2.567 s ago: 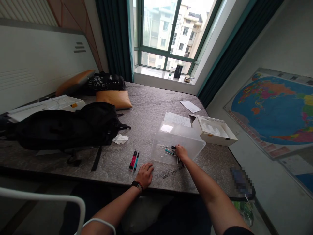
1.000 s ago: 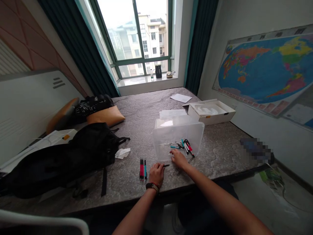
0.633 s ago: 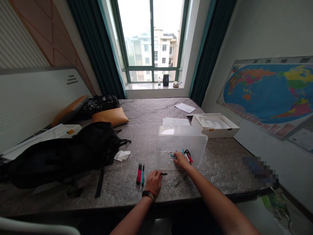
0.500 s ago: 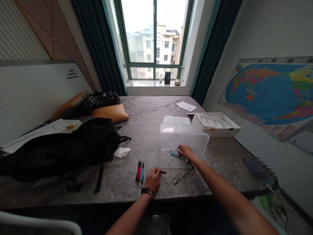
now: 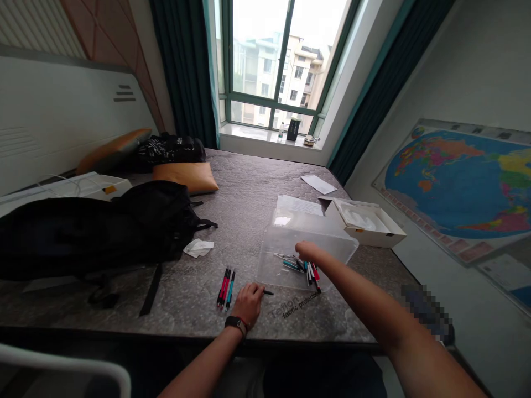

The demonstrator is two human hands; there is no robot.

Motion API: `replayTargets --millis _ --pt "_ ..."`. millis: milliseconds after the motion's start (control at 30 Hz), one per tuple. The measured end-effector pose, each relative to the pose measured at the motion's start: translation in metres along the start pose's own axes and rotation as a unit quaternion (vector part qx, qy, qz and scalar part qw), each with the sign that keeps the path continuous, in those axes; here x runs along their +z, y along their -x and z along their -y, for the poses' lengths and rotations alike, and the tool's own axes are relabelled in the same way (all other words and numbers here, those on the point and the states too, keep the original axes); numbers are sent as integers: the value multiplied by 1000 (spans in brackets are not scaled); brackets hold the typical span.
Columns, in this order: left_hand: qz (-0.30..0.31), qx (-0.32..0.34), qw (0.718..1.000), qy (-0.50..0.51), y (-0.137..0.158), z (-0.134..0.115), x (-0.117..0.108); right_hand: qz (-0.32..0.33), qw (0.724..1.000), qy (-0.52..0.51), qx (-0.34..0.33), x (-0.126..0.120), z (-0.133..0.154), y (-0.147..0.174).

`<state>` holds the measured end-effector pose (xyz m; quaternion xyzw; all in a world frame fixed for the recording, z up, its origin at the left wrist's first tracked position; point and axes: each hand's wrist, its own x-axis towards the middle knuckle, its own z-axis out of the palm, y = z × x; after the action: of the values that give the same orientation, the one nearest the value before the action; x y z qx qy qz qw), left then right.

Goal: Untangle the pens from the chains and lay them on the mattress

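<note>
Before you, the two red pens (image 5: pixel 223 287) have black ends, and the pen (image 5: pixel 230 289) beside them is teal. Your mattress (image 5: pixel 244 182) is grey with a mottled pattern, the backpack (image 5: pixel 99 226) black, the cushion (image 5: pixel 185 176) plain orange-tan, the curtain (image 5: pixel 182 72) dark teal.

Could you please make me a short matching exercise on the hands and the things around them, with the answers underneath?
Column one
1. bag
2. right hand
3. row of three pens
4. left hand

Column two
A. red and teal
B. wearing a dark band at the wrist
C. black
D. reaching out at the clear bin

Right pairs: 1-C, 2-D, 3-A, 4-B.
</note>
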<state>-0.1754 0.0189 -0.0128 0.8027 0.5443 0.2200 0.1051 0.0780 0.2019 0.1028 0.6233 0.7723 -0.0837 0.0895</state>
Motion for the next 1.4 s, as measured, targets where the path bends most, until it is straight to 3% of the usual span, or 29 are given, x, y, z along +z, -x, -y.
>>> replayTargets --millis 300,533,1000,1400 --pt "-3 -4 1000 -1 -1 -4 -2 62 995 76 -35 24 -7 13" --pt "-4 -6 1000 19 -1 -4 -7 79 991 105 -21 21 -20 6" --pt "-6 -8 1000 19 -2 -5 -9 57 997 45 8 37 -23 11" --pt "2 -8 1000 17 -2 -5 -10 14 999 -39 33 54 -6 10"
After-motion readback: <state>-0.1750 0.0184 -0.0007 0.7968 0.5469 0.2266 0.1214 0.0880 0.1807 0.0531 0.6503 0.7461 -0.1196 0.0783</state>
